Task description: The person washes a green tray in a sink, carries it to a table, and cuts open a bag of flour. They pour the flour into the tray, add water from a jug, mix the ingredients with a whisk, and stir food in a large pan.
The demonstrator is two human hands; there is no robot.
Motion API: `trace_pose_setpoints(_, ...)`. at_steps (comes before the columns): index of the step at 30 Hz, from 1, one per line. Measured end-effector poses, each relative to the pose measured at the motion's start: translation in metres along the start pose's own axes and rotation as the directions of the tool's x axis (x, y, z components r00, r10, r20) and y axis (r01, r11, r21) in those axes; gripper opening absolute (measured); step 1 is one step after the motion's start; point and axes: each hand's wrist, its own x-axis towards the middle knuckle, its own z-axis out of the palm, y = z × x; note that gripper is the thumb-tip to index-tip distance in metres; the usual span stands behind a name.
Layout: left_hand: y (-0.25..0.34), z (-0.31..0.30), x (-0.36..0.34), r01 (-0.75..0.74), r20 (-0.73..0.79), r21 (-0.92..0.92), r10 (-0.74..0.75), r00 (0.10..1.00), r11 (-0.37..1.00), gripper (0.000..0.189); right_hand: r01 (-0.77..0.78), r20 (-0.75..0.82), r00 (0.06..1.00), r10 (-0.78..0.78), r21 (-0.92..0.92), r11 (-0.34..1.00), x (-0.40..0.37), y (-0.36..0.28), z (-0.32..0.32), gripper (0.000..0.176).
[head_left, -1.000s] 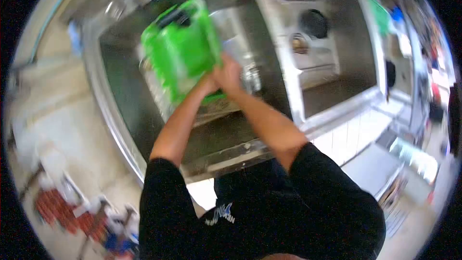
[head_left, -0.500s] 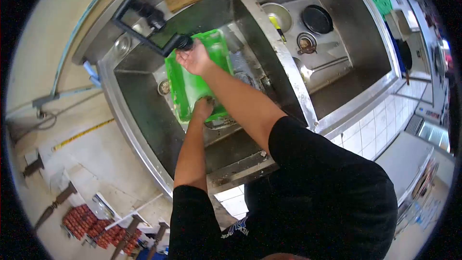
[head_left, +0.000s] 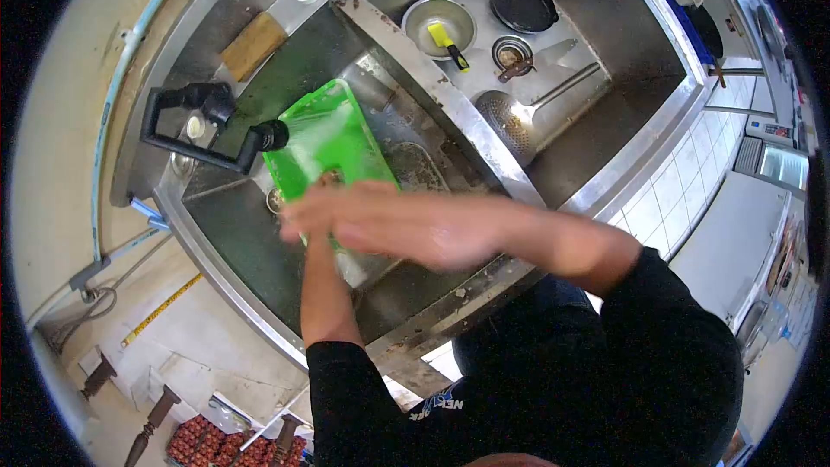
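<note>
**Q:** Where does the green tray (head_left: 356,151) lie, and why?
**A:** In the left basin (head_left: 251,246), toward its far edge; under the black spout (head_left: 270,135), its face receives the spray (head_left: 311,128).
**Q:** And the hands?
**A:** The left hand (head_left: 331,178), partly hidden, meets the tray, presumably steadying it; its grip cannot be told. The right hand (head_left: 363,220) crosses over the left forearm (head_left: 327,294), too blurred to tell whether clenched or released.

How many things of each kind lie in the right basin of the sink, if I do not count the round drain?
Bowl: 1
Black pan: 1
Skimmer with holes: 1
Knife with brown handle: 1
Yellow-and-black utensil, resting on the bowl: 1
Total: 5
</note>
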Motion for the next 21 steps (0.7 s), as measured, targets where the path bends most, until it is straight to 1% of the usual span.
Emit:
trace_pose_setpoints(1, 0.01, -0.015, 0.012, 0.019, 0.016, -0.209, -0.016, 1.0, 0.978, 0.029, -0.062, 0.014, 0.998, 0.06, 0.263, 0.963, -0.022, -0.042, -0.009, 0.054)
trace_pose_setpoints(2, 0.064, -0.06, 0.03, 0.139, 0.125, -0.882, -0.061, 0.99, 0.45, 0.025, -0.08, -0.018, 0.995, 0.097, 0.422, 0.903, -0.034, -0.065, -0.002, 0.055)
trace_pose_setpoints(3, 0.125, -0.069, 0.035, 0.001, -0.068, -0.982, -0.361, 0.93, 0.187, 0.017, -0.081, -0.051, 0.99, 0.134, 0.57, 0.818, -0.046, -0.088, 0.006, 0.056)
trace_pose_setpoints(4, 0.146, -0.089, 0.044, 0.051, -0.024, -0.988, -0.467, 0.884, 0.146, 0.012, -0.04, -0.141, 0.976, 0.166, 0.632, 0.774, -0.055, -0.107, 0.03, 0.058)
trace_pose_setpoints(5, 0.151, -0.101, 0.051, 0.019, -0.026, -0.994, -0.418, 0.908, 0.104, 0.013, 0.005, -0.217, 0.956, 0.199, 0.686, 0.727, -0.062, -0.127, 0.054, 0.062)
trace_pose_setpoints(6, 0.142, -0.109, 0.057, 0.035, -0.003, -0.995, -0.402, 0.916, 0.088, 0.017, 0.059, -0.284, 0.933, 0.22, 0.725, 0.686, -0.066, -0.142, 0.07, 0.066)
trace_pose_setpoints(8, 0.114, -0.097, 0.08, -0.026, -0.072, -0.994, -0.441, 0.895, 0.108, 0.029, 0.209, -0.361, 0.909, 0.208, 0.827, 0.522, -0.065, -0.155, 0.056, 0.071)
trace_pose_setpoints(9, 0.108, -0.103, 0.076, -0.04, -0.078, -0.994, -0.41, 0.909, 0.1, 0.033, 0.298, -0.384, 0.904, 0.188, 0.881, 0.366, -0.06, -0.155, 0.038, 0.072)
trace_pose_setpoints(10, 0.11, -0.111, 0.072, -0.053, -0.084, -0.994, -0.378, 0.922, 0.091, 0.037, 0.379, -0.443, 0.893, 0.083, 0.838, 0.394, -0.056, -0.147, 0.029, 0.074)
trace_pose_setpoints(11, 0.114, -0.113, 0.073, -0.044, -0.039, -0.999, -0.231, 0.972, -0.014, 0.039, 0.461, -0.495, 0.868, -0.022, 0.79, 0.405, -0.053, -0.139, 0.021, 0.076)
trace_pose_setpoints(12, 0.127, -0.116, 0.073, -0.002, 0.006, -0.994, -0.078, 0.997, -0.11, 0.043, 0.562, -0.524, 0.816, -0.243, 0.623, 0.544, -0.05, -0.116, 0.026, 0.078)
trace_pose_setpoints(14, 0.159, -0.125, 0.075, -0.069, -0.03, -0.974, -0.178, 0.984, -0.214, 0.041, 0.612, -0.4, 0.789, -0.466, 0.436, 0.66, -0.051, -0.092, 0.016, 0.063)
trace_pose_setpoints(15, 0.169, -0.118, 0.076, -0.091, -0.028, -0.956, -0.222, 0.975, -0.28, 0.04, 0.55, -0.3, 0.835, -0.46, 0.447, 0.706, -0.062, -0.087, -0.002, 0.044)
trace_pose_setpoints(16, 0.155, -0.109, 0.088, -0.112, -0.047, -0.981, -0.368, 0.929, -0.157, 0.03, 0.503, -0.245, 0.864, -0.44, 0.38, 0.776, -0.075, -0.078, -0.014, 0.034)
trace_pose_setpoints(17, 0.157, -0.106, 0.089, -0.094, -0.074, -0.995, -0.32, 0.945, -0.045, 0.031, 0.456, -0.188, 0.889, -0.417, 0.303, 0.837, -0.089, -0.069, -0.025, 0.024)
trace_pose_setpoints(18, 0.165, -0.105, 0.09, -0.088, -0.106, -0.993, -0.271, 0.957, 0.077, 0.031, 0.335, -0.167, 0.933, -0.319, 0.083, 0.938, -0.097, -0.061, -0.029, 0.022)
trace_pose_setpoints(19, 0.174, -0.1, 0.094, -0.079, -0.12, -0.978, -0.217, 0.969, 0.191, 0.033, 0.196, -0.144, 0.966, -0.217, -0.147, 0.97, -0.103, -0.053, -0.033, 0.02)
trace_pose_setpoints(20, 0.181, -0.101, 0.096, -0.106, -0.157, -0.972, -0.241, 0.958, 0.21, 0.031, 0.131, -0.124, 0.979, -0.162, -0.225, 0.966, -0.102, -0.053, -0.031, 0.02)
trace_pose_setpoints(21, 0.17, -0.095, 0.108, -0.029, -0.156, -0.928, -0.318, 0.935, 0.372, 0.038, 0.072, -0.106, 0.988, -0.109, -0.306, 0.949, -0.098, -0.053, -0.029, 0.022)
